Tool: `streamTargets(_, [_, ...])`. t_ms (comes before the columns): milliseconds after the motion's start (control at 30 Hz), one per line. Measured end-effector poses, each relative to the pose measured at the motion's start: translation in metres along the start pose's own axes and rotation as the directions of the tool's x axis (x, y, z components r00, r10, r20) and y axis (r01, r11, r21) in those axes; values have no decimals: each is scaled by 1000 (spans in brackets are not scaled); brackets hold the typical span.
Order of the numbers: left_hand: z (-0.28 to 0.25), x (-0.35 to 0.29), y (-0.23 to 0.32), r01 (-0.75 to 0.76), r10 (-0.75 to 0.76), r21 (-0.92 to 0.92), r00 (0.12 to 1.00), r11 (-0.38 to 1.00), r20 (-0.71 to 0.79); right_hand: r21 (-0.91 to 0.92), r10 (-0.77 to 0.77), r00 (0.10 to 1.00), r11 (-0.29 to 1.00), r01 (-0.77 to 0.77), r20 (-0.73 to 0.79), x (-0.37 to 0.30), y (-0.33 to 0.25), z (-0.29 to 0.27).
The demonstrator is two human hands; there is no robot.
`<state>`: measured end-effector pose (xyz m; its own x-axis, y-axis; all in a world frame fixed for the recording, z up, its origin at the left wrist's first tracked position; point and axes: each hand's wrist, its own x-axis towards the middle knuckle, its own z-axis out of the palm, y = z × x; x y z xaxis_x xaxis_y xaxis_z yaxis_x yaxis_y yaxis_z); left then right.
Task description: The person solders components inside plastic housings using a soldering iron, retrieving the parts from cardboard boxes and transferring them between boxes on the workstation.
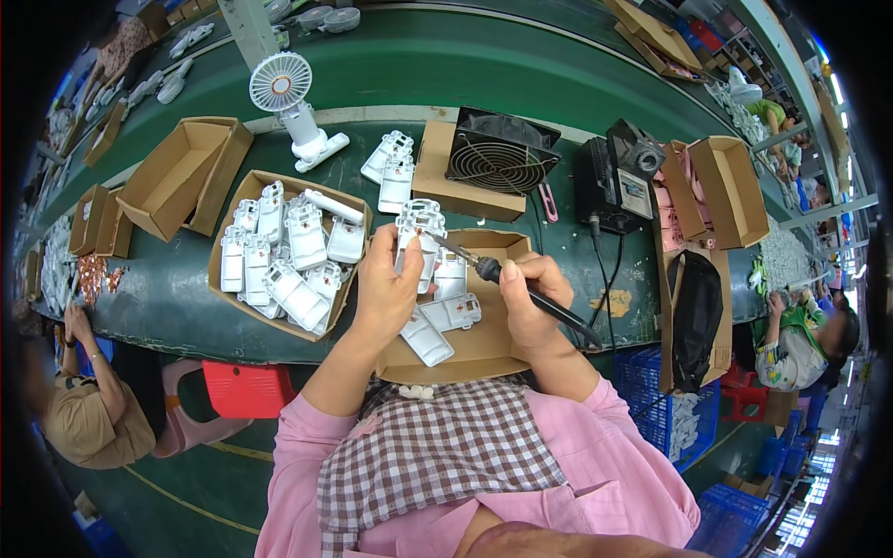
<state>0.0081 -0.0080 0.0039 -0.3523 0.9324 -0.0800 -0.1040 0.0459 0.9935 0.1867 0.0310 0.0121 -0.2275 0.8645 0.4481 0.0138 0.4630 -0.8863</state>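
Note:
My left hand (pixel 385 290) grips a white plastic housing (pixel 419 219) and holds it up over an open cardboard box. In my right hand (pixel 537 296) is a soldering iron (pixel 489 270) with a black handle, its metal tip pointing at the housing; whether the tip touches it I cannot tell. Beneath my hands, the cardboard box (pixel 499 350) contains a few more white housings (pixel 427 338). To the left, another cardboard box (pixel 219 290) is filled with several similar housings (pixel 299 294). Two loose housings (pixel 395 184) lie on the green table behind my left hand.
A white handheld fan (pixel 300 121) stands at the back left. Behind the boxes sits a black cooling fan (pixel 502 163) on cardboard. A black soldering station (pixel 607 191) with cables stands right, near a pink cutter (pixel 548 203). People work at both sides. A blue crate (pixel 644 398) stands below right.

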Motion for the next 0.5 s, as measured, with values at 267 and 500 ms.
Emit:
streamTargets(267, [0,-1,3,-14,13,65,1000,998,17,-1,-28,999,1000,28,16,2,-1,1])
streamTargets(500, [0,-2,2,-13,11,73,1000,997,23,-7,-16,999,1000,17,31,2,-2,2])
